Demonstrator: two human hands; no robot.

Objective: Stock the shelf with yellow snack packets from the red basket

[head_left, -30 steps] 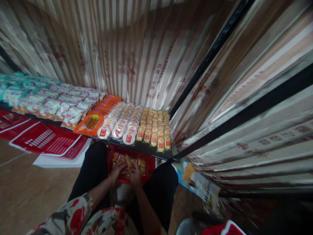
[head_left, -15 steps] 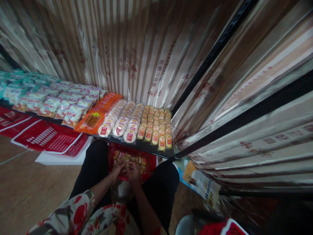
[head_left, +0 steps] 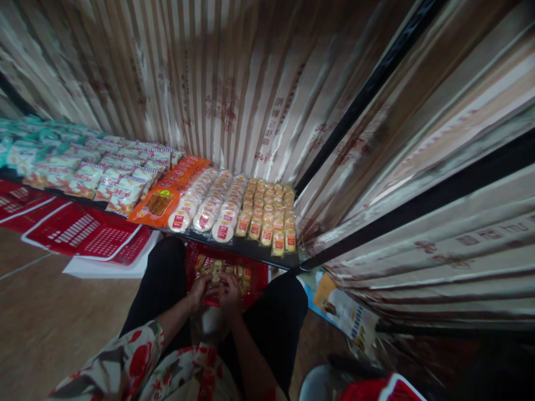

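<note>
Between my knees is a red basket [head_left: 261, 278] with several small yellow wrapped snack packets [head_left: 240, 272] in it. Over its near side my left hand [head_left: 199, 292] and my right hand [head_left: 229, 292] are close together, fingers curled inward. A small yellow wrapped snack [head_left: 215, 277] appears between the fingertips of both hands; dim light and blur hide its exact outline. Just beyond the basket, matching yellow packets [head_left: 266, 234] stand in rows on a black shelf [head_left: 242, 249].
Left along the shelf lie round white wrapped crackers [head_left: 222, 231], an orange bag [head_left: 161, 197] and white snack bags [head_left: 125, 192]. Red baskets [head_left: 92, 231] sit below, over a white box [head_left: 108, 267]. A striped curtain [head_left: 234, 83] hangs behind; black poles [head_left: 368, 100] cross at right.
My hands stay over the basket, and their fingertips have shifted slightly around the small packet. The view has moved a little; the shelf goods look the same.
</note>
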